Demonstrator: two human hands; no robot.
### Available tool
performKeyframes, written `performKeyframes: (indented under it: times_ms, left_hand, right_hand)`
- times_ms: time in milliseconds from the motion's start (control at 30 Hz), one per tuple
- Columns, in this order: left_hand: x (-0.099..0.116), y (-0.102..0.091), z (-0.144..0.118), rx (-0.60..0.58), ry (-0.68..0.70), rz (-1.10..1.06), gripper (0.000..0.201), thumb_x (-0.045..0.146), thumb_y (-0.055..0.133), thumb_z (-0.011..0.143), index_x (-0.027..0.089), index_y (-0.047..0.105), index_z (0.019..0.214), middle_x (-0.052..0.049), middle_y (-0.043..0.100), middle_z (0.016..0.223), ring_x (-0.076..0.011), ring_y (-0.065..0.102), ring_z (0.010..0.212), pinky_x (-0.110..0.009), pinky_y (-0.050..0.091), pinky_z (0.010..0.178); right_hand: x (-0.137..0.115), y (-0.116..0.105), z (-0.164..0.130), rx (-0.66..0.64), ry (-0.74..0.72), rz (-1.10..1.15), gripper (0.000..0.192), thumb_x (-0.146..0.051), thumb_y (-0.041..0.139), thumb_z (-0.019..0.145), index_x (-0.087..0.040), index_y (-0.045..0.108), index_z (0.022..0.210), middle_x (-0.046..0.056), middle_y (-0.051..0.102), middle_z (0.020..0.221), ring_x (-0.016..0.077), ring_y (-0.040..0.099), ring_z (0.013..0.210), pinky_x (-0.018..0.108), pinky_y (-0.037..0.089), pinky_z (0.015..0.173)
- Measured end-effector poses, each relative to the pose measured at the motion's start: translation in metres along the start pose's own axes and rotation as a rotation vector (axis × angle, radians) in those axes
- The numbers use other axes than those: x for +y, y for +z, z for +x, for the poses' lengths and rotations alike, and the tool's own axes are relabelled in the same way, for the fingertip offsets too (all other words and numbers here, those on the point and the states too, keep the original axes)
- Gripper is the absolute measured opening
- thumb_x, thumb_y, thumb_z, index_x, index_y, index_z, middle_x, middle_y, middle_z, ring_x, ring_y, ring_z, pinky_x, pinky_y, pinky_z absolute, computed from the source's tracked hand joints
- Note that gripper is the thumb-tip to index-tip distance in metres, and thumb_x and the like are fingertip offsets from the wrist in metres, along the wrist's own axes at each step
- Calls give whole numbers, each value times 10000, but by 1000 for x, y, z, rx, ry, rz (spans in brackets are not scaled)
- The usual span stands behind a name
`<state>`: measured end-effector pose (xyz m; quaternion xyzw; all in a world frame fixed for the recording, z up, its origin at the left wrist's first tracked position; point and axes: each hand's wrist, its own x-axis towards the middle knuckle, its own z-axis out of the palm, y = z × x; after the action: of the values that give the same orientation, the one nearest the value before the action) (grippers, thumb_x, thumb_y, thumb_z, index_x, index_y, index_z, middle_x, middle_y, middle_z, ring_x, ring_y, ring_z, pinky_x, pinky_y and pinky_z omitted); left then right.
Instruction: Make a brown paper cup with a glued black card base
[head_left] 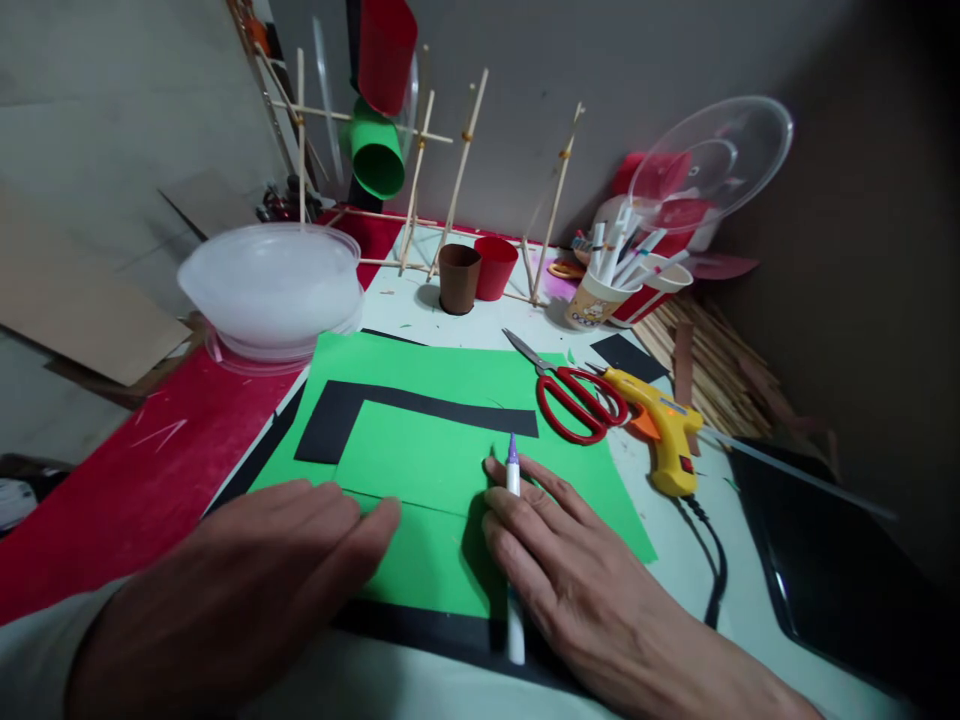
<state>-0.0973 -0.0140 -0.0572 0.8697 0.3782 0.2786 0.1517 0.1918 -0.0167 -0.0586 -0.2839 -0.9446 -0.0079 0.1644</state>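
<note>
My right hand rests on the green sheets with a white marker held between its fingers. The marker's purple tip points away from me. My left hand is curled over the near left part of the green paper; its fingertips are mostly hidden, so what it may hold does not show. Between the hands lies a smaller green sheet, on top of a large green sheet. An L-shaped black paper piece borders the smaller sheet at its left and far sides.
Red-handled scissors lie on the right of the large sheet, beside a yellow glue gun. Behind stand brown and red paper cups, a stick frame and a cup of markers. Clear plastic lids are stacked left.
</note>
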Motion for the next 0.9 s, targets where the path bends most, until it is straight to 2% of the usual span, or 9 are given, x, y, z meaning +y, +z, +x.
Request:
performKeyframes:
  times_ms: [100,167,233,433,533,600,700,833,900]
  left_hand:
    - [19,0,14,-36,320,335,354,112,327,1009,211,648,1119,-12,741,819,-204,626,666,-357,493,704]
    - [26,3,22,-57,427,438,392,60,292,998,180,646,1114,-37,785,954,-214,695,835,-359,534,823]
    - [28,9,26,-81,462,501,414,22,306,969,141,657,1155,-74,792,1112,-229,716,1043,-365,547,950]
    - [23,37,11,-103,412,593,412,53,363,962,57,590,1306,-220,707,1311,-350,662,1257,-465,591,996]
    - [24,47,4,-70,403,606,435,63,374,968,35,538,1370,-256,657,1368,-393,611,1309,-496,581,1015]
    - [28,52,2,-35,402,611,424,58,379,968,21,541,1358,-270,654,1361,-403,605,1310,-503,565,1039]
    - [38,60,3,28,363,602,394,58,385,970,-7,559,1317,-288,671,1322,-406,616,1295,-502,547,1059]
    - [50,68,11,82,313,597,399,80,352,982,-39,572,1292,-303,676,1302,-396,641,1267,-493,519,1074]
    - [53,71,15,78,301,597,397,108,344,993,-33,594,1266,-291,687,1293,-382,651,1260,-477,497,1088]
  right_hand:
    - [5,-11,-1,17,-40,-16,336,-15,342,1015,-76,672,1025,139,730,1012,254,710,1049,512,466,1166]
    - [9,-16,-1,38,-62,-11,361,-20,324,1020,-98,675,993,126,730,934,243,727,991,488,517,1124]
    - [14,-19,-3,40,-84,7,361,-27,325,1024,-125,665,954,115,725,902,231,731,961,475,545,1095]
    - [22,-22,-18,73,-87,25,288,-16,371,1010,-124,635,969,151,746,989,255,721,1069,485,550,1079]
    - [13,-30,-19,145,72,118,256,-46,434,1004,-148,632,1131,138,740,1104,226,714,1069,374,611,950]
    - [3,-34,-10,266,200,217,221,-125,500,1010,-172,639,1175,121,724,1152,209,697,1079,308,608,894]
    - [-11,-29,14,482,373,500,206,-253,492,1050,-222,694,1074,58,722,1102,179,657,1121,281,554,964]
    - [-18,-5,47,551,594,1024,312,-431,496,1063,-264,751,999,18,704,1137,160,660,1096,273,532,946]
    - [-16,8,55,550,659,1184,326,-472,525,1045,-257,757,966,13,704,1118,153,672,1024,275,526,916]
